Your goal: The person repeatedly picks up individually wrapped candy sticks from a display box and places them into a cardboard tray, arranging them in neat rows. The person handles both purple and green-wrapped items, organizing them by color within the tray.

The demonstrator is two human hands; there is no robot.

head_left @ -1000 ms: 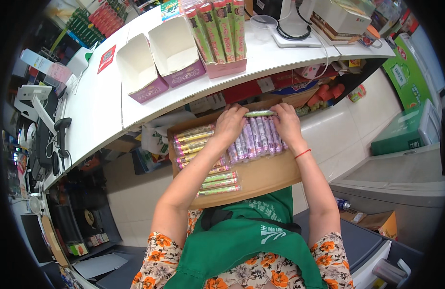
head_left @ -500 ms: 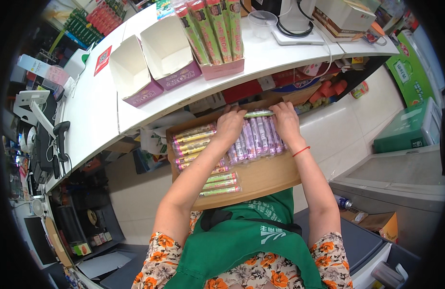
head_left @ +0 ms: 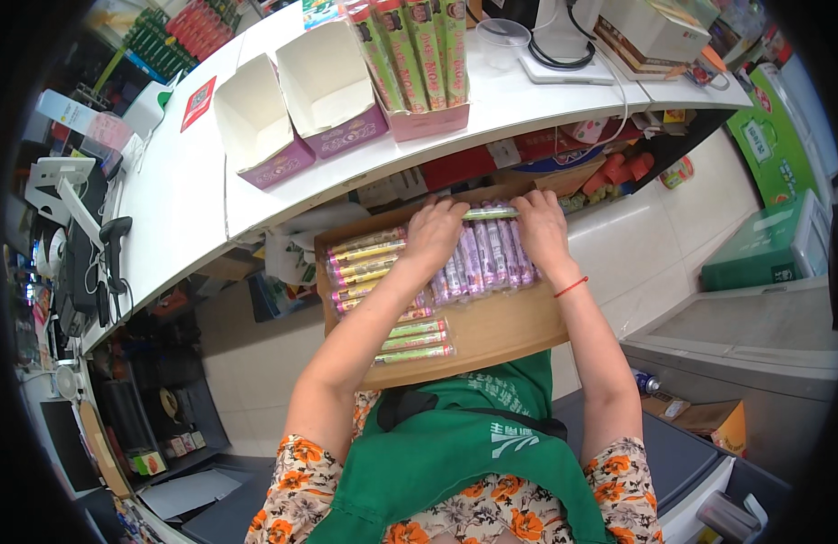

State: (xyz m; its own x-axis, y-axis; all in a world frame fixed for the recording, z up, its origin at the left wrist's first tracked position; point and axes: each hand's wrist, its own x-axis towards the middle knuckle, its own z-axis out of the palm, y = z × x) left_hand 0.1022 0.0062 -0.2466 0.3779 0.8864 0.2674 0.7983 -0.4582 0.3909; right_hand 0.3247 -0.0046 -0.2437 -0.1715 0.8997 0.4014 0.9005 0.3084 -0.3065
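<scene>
A shallow cardboard tray [head_left: 502, 334] lies against my front, filled with stick-shaped packets in clear wrap. My left hand [head_left: 433, 238] and my right hand [head_left: 541, 231] are at its far side, fingers closed on the two ends of a green stick packet [head_left: 490, 214] lying crosswise. Purple stick packets [head_left: 484, 258] stand in a row just below it, between my hands. Yellow stick packets [head_left: 363, 268] fill the left part, partly behind my left forearm. Several green-and-red stick packets [head_left: 414, 342] lie near the tray's front edge. My fingertips are partly hidden.
Beyond the tray runs a white counter [head_left: 188, 186]. On it stand two open purple-and-white display boxes [head_left: 260, 122] and a pink box [head_left: 430, 123] holding tall green sticks. A scanner [head_left: 116, 238] stands at left. A green bin [head_left: 755, 247] and a grey chest [head_left: 736, 317] are at right.
The whole view has shifted slightly, with the counter and its boxes a little further right and down. Both hands stay on the green stick packet, almost unmoved.
</scene>
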